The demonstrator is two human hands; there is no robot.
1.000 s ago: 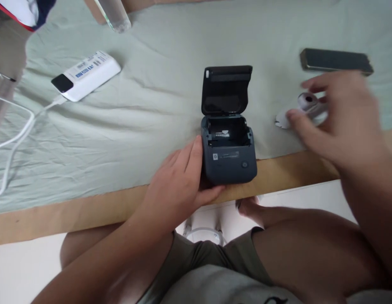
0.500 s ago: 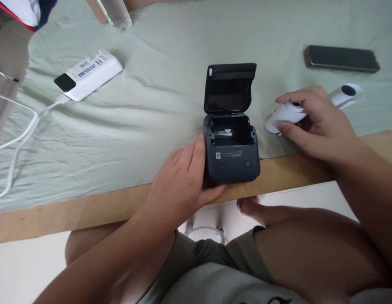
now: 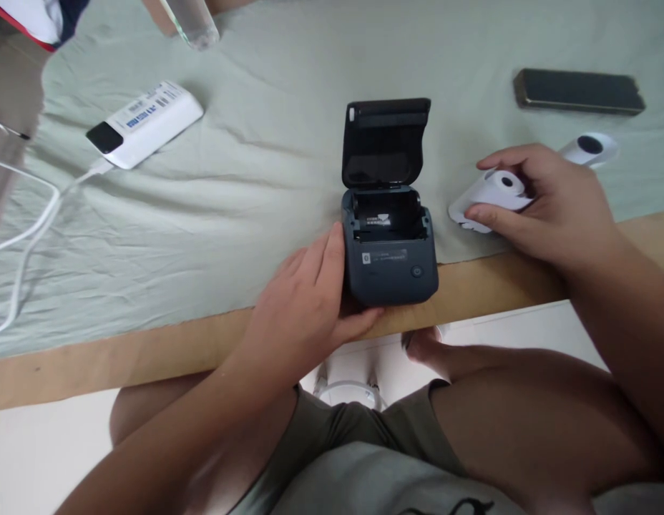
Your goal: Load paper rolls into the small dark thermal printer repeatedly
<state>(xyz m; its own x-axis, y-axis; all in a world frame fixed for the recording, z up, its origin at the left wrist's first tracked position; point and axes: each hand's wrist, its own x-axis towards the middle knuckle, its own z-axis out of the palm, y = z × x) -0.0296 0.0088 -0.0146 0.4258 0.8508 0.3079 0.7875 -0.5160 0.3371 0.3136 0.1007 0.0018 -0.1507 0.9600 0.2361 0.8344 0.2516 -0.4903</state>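
Note:
A dark portable label printer [image 3: 390, 275] sits by the table's front edge, its lid [image 3: 384, 146] raised and its roll bay uncovered. My left hand [image 3: 305, 297] steadies it, fingers along the left side and thumb at the front corner. To the printer's right, my right hand [image 3: 552, 200] grips a small white paper roll [image 3: 485, 200] between thumb and fingers. The roll's round core hole faces up and right, and its lower end is on or just above the cloth. Behind that hand lies another white roll [image 3: 605, 148] with a wide dark core, partly hidden.
A long dark case [image 3: 579, 91] lies at the back right. On the left is a white power bank [image 3: 154, 129] with a white cable [image 3: 47, 207] plugged in. A clear container [image 3: 192, 25] stands at the back. Wrinkled green cloth [image 3: 267, 136] covers the wooden table [image 3: 122, 361].
My right hand has tilted the small roll, so its core end now shows more fully. The left hand keeps its place on the printer. The view has shifted slightly.

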